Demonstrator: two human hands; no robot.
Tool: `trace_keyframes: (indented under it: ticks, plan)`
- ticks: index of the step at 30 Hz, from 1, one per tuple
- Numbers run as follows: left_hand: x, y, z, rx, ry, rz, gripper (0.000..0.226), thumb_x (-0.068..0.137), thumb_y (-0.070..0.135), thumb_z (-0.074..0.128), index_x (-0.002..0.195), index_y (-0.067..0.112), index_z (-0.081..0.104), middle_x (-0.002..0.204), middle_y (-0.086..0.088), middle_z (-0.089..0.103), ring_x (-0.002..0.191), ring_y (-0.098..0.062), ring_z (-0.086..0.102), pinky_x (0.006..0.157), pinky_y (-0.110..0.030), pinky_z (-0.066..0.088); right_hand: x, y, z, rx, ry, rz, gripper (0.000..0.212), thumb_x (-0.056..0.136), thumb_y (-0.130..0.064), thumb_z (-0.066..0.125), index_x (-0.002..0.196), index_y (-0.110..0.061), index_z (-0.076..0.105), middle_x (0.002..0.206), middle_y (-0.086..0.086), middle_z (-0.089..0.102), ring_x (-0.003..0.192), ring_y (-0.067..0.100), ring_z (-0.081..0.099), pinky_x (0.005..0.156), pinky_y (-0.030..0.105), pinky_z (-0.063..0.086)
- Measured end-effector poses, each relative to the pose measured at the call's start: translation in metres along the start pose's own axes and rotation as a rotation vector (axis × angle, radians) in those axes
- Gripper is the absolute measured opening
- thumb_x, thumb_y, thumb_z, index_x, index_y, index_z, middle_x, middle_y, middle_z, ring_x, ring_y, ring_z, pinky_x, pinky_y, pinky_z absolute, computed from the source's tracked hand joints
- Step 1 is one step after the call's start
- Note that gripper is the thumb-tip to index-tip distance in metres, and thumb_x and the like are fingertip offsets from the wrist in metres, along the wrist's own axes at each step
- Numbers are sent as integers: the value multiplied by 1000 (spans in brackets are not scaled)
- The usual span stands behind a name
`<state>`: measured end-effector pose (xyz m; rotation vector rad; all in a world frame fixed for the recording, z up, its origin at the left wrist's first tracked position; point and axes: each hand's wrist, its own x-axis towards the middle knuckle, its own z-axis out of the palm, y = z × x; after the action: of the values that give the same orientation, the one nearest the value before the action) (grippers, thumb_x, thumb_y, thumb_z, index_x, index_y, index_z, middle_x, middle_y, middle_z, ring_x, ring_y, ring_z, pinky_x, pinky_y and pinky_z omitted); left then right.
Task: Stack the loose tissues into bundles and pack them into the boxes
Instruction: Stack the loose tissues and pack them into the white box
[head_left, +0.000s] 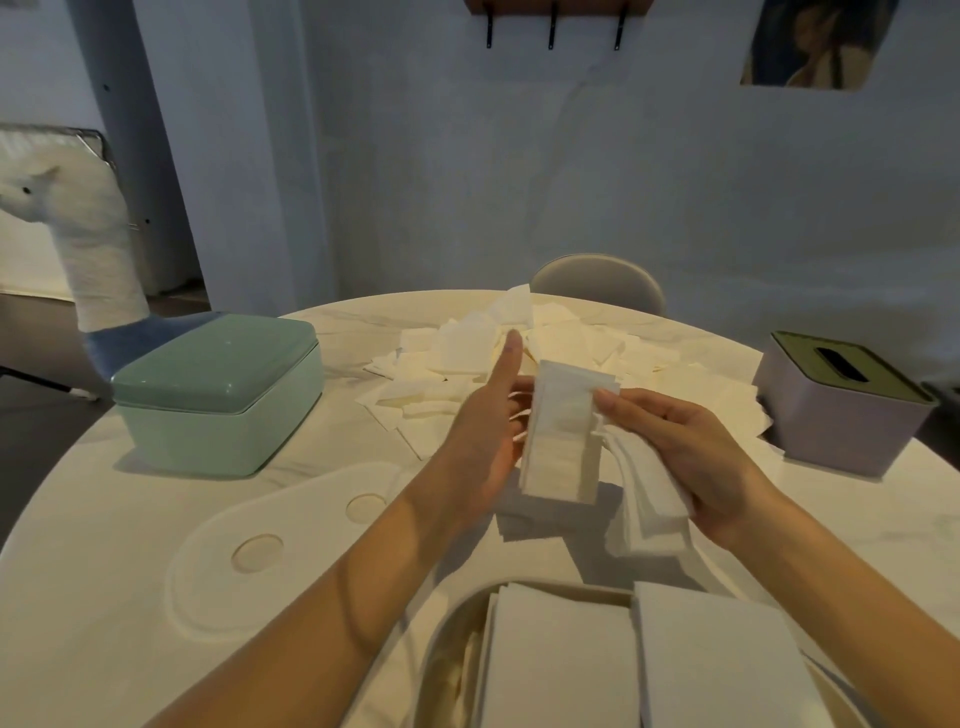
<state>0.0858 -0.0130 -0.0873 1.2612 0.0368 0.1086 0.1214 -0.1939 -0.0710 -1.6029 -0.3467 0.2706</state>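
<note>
A white tissue bundle (563, 434) stands on edge above the table's middle, held between both hands. My left hand (485, 431) lies flat against its left side with straight fingers, index finger pointing up. My right hand (691, 447) pinches the bundle's right top edge with thumb and fingers, and more folded tissues (654, 499) hang from its palm. A heap of loose tissues (524, 353) lies behind. A closed mint-green box (218, 395) sits at left, and a lilac box with a slotted olive lid (841, 405) at right.
Two flat tissue stacks (634, 660) lie in a container at the near edge, directly below my arms. The round white table (156, 545) has a raised oval inlay with two round dimples. A grey chair back (597, 280) stands behind the table, a plush llama (88, 228) at far left.
</note>
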Motion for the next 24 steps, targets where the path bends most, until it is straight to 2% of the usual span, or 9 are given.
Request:
trace_keyframes:
  ticks: [2,6,8,12,14,16,18,21,24]
  plan:
    - [0,-9,3,-78,-105,-77,92,73,89,57,143,30,52,134,-7,68,123,-32,66,109,-58,48,-2,0,1,12,-19,-5,30,75,-41,79,96,-20,80,103,6,77,95,32,74,80,42,62]
    - [-9,-15,16,35,-39,-97,46,100,54,54,125,18,66,115,-9,77,109,-27,73,104,-47,54,-3,6,4,-111,104,-84,26,80,-47,78,95,-26,79,97,-8,77,93,23,72,80,38,59]
    - [-8,-22,18,25,15,-111,40,103,44,56,130,15,64,117,-10,76,111,-29,72,105,-48,53,0,8,4,-251,184,-142,27,83,-55,72,100,-34,75,99,-17,72,96,15,67,79,32,54]
    - [-6,-28,16,-103,59,-168,37,103,41,57,133,19,62,121,-10,74,114,-30,69,104,-50,53,2,2,0,-217,194,-71,42,84,-63,65,112,-32,69,108,-9,70,101,18,66,85,37,56]
    - [-9,-28,18,-139,24,-186,29,105,38,54,126,22,67,117,-10,75,107,-28,71,94,-45,58,2,-4,-3,-141,160,-1,47,82,-65,64,113,-31,70,107,-4,74,100,23,70,89,44,59]
    - [-12,-28,20,-147,-15,-204,25,105,40,54,118,26,71,115,-9,76,105,-28,70,96,-46,57,1,-8,-2,-66,121,56,49,81,-67,64,114,-31,70,106,-2,75,98,26,73,89,47,60]
    - [-16,-28,26,-121,-37,-209,25,105,42,53,116,27,70,112,-6,77,108,-26,70,102,-47,54,0,-8,2,-87,128,27,49,82,-69,61,112,-31,71,103,-3,76,96,25,73,88,45,61]
    - [-16,-33,37,-114,-70,-250,42,105,53,46,128,24,66,119,-8,75,115,-27,68,108,-47,50,-1,1,10,-228,223,-139,45,89,-68,54,109,-31,69,102,-10,72,96,16,69,83,34,57]
    - [-17,-36,44,-190,-93,-256,48,105,55,41,130,22,65,123,-15,72,114,-31,68,103,-48,55,0,6,13,-397,272,-226,43,94,-65,48,114,-29,62,104,-16,65,94,8,62,73,22,46]
